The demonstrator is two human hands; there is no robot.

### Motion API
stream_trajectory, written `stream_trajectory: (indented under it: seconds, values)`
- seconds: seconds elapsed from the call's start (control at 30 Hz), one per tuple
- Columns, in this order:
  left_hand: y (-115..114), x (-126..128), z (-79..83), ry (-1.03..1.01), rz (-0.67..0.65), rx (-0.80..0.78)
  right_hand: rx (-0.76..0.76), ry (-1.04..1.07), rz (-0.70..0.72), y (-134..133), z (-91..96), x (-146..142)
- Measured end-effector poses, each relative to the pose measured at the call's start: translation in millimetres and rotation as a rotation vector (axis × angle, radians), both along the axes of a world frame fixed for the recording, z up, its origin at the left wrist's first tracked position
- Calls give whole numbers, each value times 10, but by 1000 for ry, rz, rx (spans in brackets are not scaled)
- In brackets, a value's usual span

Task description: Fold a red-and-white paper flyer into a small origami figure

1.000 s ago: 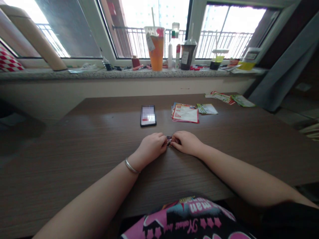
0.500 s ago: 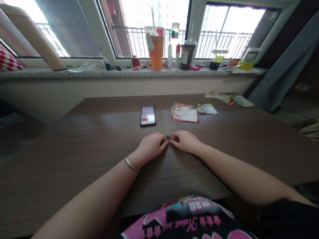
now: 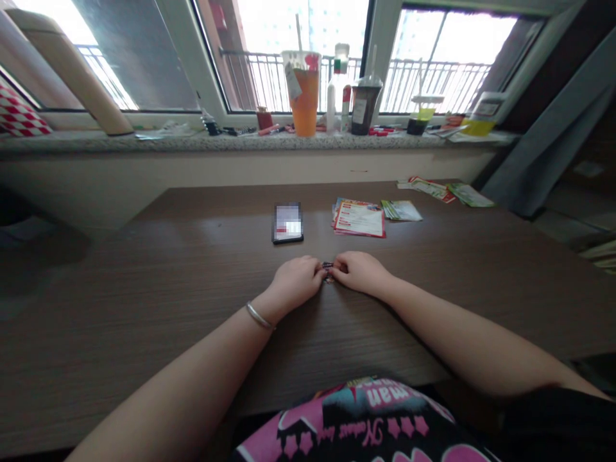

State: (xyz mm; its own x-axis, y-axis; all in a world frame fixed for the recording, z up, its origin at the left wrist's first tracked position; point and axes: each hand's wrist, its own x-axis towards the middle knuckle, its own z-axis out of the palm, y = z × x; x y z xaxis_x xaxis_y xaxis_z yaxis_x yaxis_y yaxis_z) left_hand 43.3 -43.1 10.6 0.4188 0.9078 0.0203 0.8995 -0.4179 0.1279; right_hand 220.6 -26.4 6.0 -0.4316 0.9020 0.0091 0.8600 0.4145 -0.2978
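Note:
Both hands meet over the middle of the brown table, fingers curled around a small dark item with purplish patches. It is too small and too covered for me to tell its kind. My left hand, with a silver bangle at the wrist, pinches its left side. On its right side, my right hand pinches with thumb and fingers. Beyond my left hand lies a phone with a blurred screen. Past my right hand rests a pile of red-edged printed cards.
Small green-and-white packets lie beside the cards, and more packets sit at the far right edge. On the granite windowsill stand an orange drink cup, a dark drink cup, bottles and loose clutter. A curtain hangs at right.
The whole view has shifted very slightly. Between my fingertips, a little more of the small dark item shows; both hands stay in the same place on the table.

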Motion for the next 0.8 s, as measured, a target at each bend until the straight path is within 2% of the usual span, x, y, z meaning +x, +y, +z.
stream_trajectory:
  seconds: [0.23, 0.57, 0.8]
  values:
    - [-20, 39, -26, 44, 32, 39, 32, -37, -21, -33, 29, -17]
    - [72, 78, 8, 57, 51, -65, 76, -55, -15, -26, -18, -16]
    - [100, 5, -31, -54, 67, -99, 69, -23, -24, -4, -46, 21]
